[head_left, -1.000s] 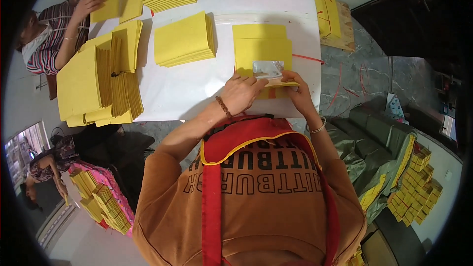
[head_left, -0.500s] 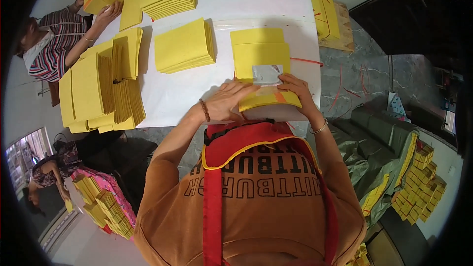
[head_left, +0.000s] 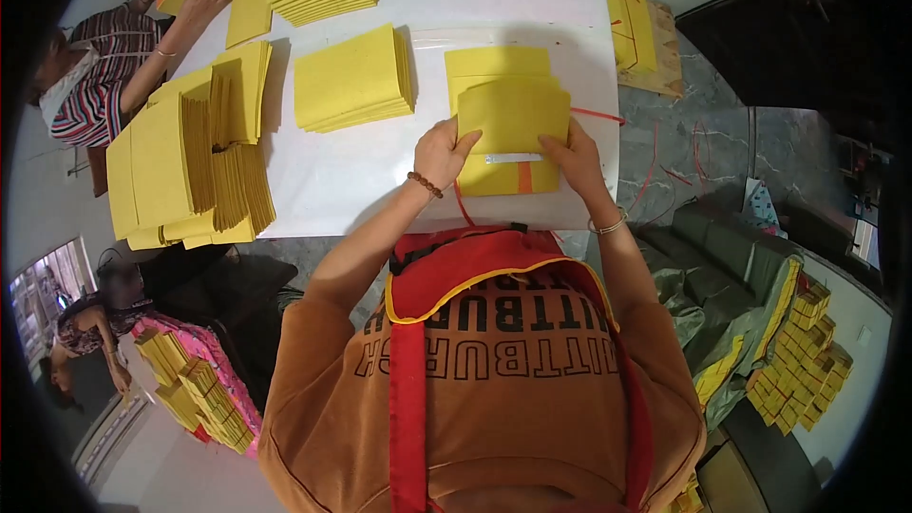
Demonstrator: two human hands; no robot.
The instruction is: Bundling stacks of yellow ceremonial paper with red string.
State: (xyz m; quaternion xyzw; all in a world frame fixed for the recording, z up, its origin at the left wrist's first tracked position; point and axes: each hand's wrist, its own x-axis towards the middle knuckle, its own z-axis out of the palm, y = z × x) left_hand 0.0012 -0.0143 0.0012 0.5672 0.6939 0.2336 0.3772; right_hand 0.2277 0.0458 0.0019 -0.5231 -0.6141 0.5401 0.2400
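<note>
Fingers [head_left: 469, 142] gripping rectangular yellow panel [head_left: 514, 116], shiny silvery strip [head_left: 513, 159], white tabletop [head_left: 366, 171]

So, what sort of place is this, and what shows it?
Probably a small workshop: a stack of flat yellow rectangular pieces on a white table, many small yellow bundles piled at right, and a co-worker in striped clothing.

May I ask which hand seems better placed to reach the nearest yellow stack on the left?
Probably the left hand: it holds the left edge of the yellow piece, nearer the yellow stack; the right hand holds the opposite edge.
</note>
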